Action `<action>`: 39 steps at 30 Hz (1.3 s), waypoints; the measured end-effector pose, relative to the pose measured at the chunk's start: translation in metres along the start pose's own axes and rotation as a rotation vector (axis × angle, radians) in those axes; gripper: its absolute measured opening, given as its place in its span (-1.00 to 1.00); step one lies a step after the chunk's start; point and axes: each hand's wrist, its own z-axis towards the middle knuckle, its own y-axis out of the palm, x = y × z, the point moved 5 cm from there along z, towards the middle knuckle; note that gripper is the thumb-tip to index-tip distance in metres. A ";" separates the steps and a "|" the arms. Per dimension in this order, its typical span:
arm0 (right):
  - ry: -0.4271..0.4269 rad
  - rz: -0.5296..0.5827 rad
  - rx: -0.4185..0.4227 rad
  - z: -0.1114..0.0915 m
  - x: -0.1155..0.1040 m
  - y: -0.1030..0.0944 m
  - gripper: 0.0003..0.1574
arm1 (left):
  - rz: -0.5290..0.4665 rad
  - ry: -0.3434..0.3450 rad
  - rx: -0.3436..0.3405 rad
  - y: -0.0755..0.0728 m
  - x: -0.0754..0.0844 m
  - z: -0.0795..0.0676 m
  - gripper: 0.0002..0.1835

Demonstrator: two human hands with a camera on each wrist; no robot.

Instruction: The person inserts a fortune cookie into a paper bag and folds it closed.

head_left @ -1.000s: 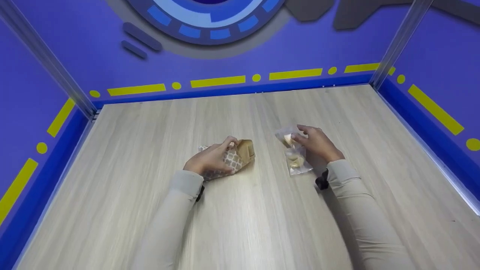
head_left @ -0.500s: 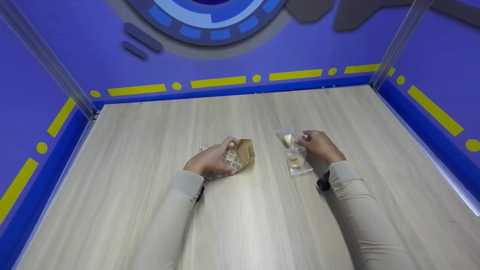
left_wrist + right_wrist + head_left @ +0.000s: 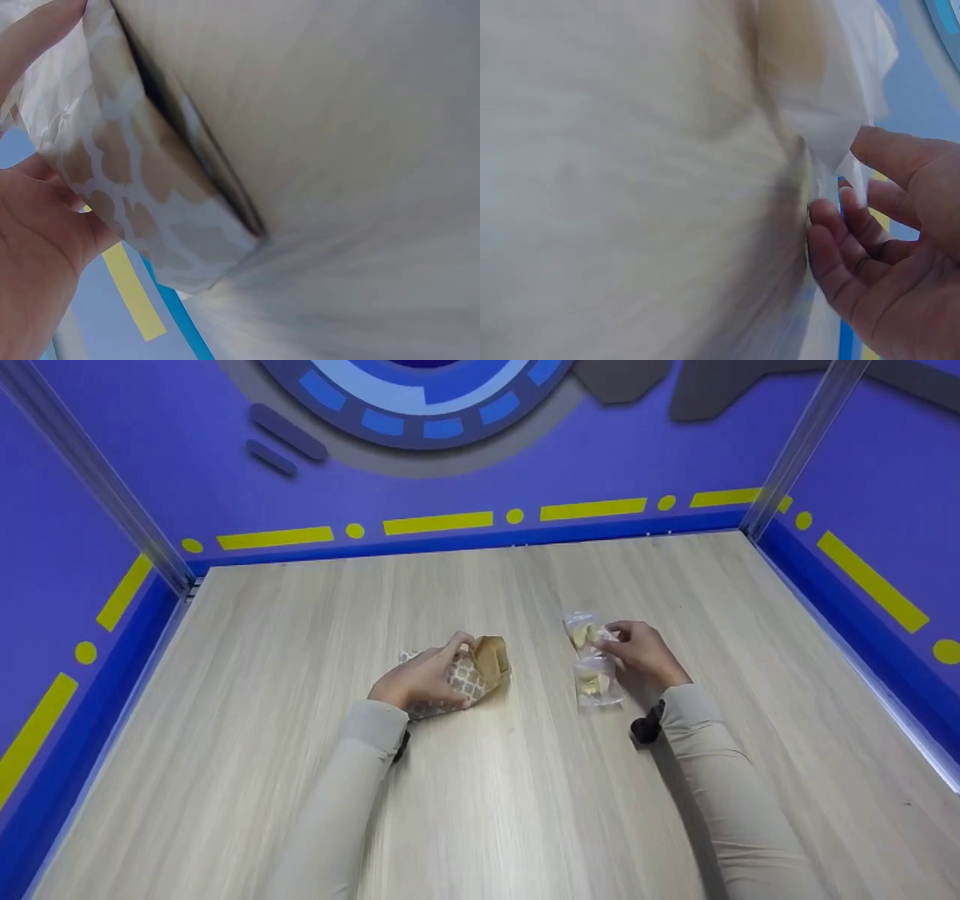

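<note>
In the head view my left hand grips a paper bag with a brown and white lattice print. It lies on its side, its brown mouth facing right. The left wrist view shows the bag close up, with a dark slit along one edge. My right hand pinches the lower right corner of a clear packet holding a pale yellow folded piece, like a fortune cookie. A second such packet lies just nearer me. In the right wrist view, thumb and fingertips hold the thin wrapper.
The pale wood-grain table stretches all round both hands. Blue panels with yellow dashes close it in at the back and both sides. Metal posts stand at the back corners.
The right hand first drew back a little from the upper packet, then took its corner. That packet has turned and shifted slightly right. The left hand and bag stay put.
</note>
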 end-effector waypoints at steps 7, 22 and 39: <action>-0.006 0.195 0.025 0.004 0.003 -0.002 -0.44 | 0.002 0.025 -0.002 0.000 0.001 0.001 -0.09; 0.036 0.420 0.079 0.006 0.000 -0.006 -0.30 | 0.006 0.032 -0.005 0.001 0.001 0.001 -0.07; -0.006 0.588 0.204 0.002 -0.022 -0.014 -0.43 | 0.005 0.030 0.008 0.001 -0.001 -0.001 -0.07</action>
